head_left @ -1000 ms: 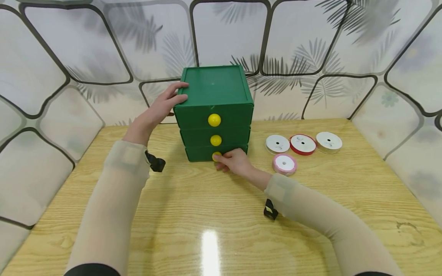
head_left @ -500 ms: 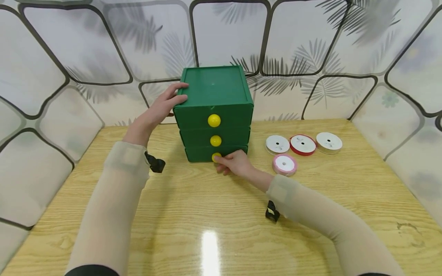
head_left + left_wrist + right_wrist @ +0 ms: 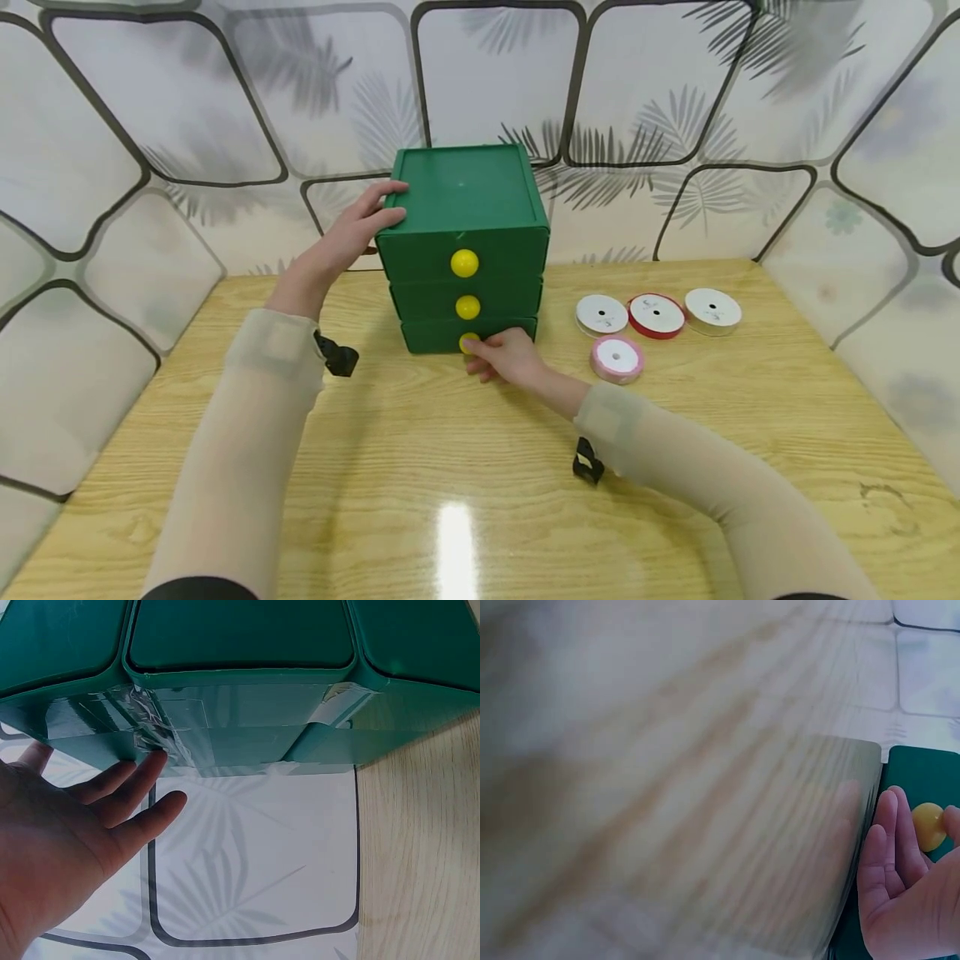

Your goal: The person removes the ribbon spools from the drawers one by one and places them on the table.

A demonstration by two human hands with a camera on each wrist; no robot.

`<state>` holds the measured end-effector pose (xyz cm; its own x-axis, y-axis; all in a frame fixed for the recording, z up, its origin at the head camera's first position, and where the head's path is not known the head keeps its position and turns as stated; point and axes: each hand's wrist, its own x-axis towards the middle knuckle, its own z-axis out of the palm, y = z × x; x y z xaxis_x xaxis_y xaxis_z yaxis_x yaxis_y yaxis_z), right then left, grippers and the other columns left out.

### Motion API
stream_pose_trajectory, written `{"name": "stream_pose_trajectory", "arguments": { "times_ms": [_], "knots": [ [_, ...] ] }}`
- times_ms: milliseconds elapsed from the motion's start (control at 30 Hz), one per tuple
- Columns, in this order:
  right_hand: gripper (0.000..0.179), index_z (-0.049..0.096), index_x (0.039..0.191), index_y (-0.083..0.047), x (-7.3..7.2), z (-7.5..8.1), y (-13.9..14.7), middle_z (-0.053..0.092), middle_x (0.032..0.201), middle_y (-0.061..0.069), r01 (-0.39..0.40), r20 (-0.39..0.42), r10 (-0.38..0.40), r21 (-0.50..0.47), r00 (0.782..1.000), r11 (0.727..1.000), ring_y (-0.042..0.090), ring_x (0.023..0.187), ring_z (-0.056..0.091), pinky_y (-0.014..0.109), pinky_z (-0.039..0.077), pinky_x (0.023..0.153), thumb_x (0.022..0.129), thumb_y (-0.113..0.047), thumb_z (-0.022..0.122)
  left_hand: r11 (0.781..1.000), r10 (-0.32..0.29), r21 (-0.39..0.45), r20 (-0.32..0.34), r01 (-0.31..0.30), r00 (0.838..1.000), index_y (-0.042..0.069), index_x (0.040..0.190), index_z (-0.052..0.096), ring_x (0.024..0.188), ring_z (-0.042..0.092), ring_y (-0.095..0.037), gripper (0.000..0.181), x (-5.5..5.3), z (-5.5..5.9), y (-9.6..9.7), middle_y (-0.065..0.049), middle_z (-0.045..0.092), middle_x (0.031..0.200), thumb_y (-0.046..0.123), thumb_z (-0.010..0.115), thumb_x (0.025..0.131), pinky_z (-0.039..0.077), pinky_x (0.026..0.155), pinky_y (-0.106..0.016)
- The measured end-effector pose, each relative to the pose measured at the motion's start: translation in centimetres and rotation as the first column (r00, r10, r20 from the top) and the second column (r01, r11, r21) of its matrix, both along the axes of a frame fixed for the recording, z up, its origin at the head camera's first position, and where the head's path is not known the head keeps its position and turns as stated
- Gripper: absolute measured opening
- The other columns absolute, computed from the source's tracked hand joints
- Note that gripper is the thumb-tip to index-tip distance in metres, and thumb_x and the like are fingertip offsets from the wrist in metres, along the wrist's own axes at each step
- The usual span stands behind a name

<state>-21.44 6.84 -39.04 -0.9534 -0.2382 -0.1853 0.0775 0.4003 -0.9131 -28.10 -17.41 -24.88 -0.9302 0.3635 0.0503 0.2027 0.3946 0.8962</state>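
A green drawer unit (image 3: 468, 192) stands on the table, three drawers high, each with a round yellow knob; all three drawers look closed. My left hand (image 3: 351, 237) rests on its upper left edge with the fingers extended, and in the left wrist view the fingers (image 3: 124, 799) lie along the taped side. At the front, my right hand (image 3: 513, 357) pinches the bottom drawer's yellow knob (image 3: 467, 342) with thumb and finger. That knob (image 3: 930, 826) also shows between thumb and fingers in the right wrist view.
Several ribbon spools lie flat right of the unit: a pink spool (image 3: 617, 358), a red-edged spool (image 3: 656, 315), a white spool (image 3: 602, 314) and another white spool (image 3: 712, 311). A leaf-patterned wall covering (image 3: 495, 75) rises behind the wooden table (image 3: 405, 475).
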Motion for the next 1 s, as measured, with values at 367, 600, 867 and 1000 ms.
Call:
{"name": "stream_pose_trajectory", "arguments": {
  "times_ms": [367,600,867,1000],
  "knots": [
    [0.041,0.078,0.087,-0.001,0.1,0.1,0.0,0.073,0.076,0.005,0.008,0.022,-0.008,0.006,1.0,1.0,0.013,0.06,0.065,0.023,0.045,0.047,0.092,-0.041,0.067,1.0,-0.003,-0.005,0.004,0.003,1.0,0.025,0.154,0.025,0.141,0.023,-0.033,0.056,-0.1,-0.1,0.0,-0.01,0.013,0.16,0.036,0.045,0.103,0.025,0.103,-0.062],
    [0.039,0.078,0.09,-0.001,0.8,0.2,0.1,0.073,0.077,0.006,-0.015,0.036,0.014,0.001,0.999,1.0,0.012,0.059,0.065,0.022,0.045,0.048,0.092,-0.039,0.067,1.0,-0.001,0.0,0.002,0.001,1.0,0.024,0.154,0.025,0.14,0.024,-0.034,0.056,0.0,0.0,-0.1,-0.011,0.014,0.16,0.036,0.044,0.103,0.025,0.102,-0.061],
    [0.038,0.078,0.089,-0.003,2.1,0.2,0.1,0.073,0.075,0.004,-0.007,0.051,0.007,-0.002,0.999,1.0,0.013,0.059,0.065,0.022,0.043,0.049,0.092,-0.04,0.068,1.0,0.0,0.0,0.002,0.0,1.0,0.024,0.154,0.024,0.141,0.022,-0.034,0.056,0.0,0.0,-0.1,-0.01,0.013,0.16,0.036,0.044,0.103,0.025,0.104,-0.062],
    [0.039,0.079,0.088,-0.004,2.8,-0.1,0.1,0.073,0.074,0.004,-0.003,0.051,0.003,-0.004,0.999,1.0,0.013,0.058,0.065,0.022,0.042,0.048,0.091,-0.041,0.068,1.0,0.001,0.0,0.003,-0.001,1.0,0.024,0.154,0.024,0.142,0.02,-0.033,0.056,0.0,0.0,-0.1,-0.01,0.012,0.161,0.036,0.044,0.103,0.024,0.104,-0.062]
  ]
}}
